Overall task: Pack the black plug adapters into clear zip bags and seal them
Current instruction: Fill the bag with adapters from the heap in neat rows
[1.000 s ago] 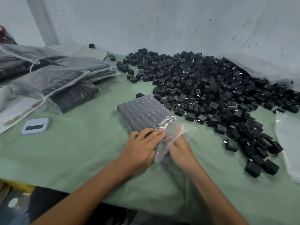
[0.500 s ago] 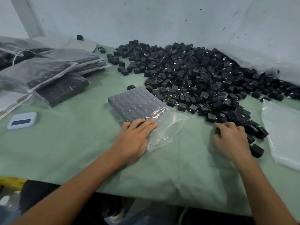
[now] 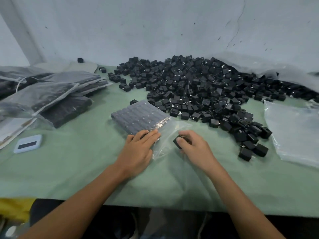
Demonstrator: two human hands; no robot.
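A clear zip bag lies mid-table, its far part filled with neat rows of black plug adapters, its near mouth end flat. My left hand rests palm down on the bag's near edge, fingers spread. At the bag's mouth my right hand grips a black plug adapter between thumb and fingers. A large loose pile of black adapters spreads across the table behind and to the right.
Several filled zip bags are stacked at the left. A small pale blue timer lies near the left front. Empty clear bags lie at the right edge. The green cloth table ends at the wall.
My right hand went right to the pile's near edge, picked up an adapter, and came back to the bag's mouth. My left hand stayed on the bag.
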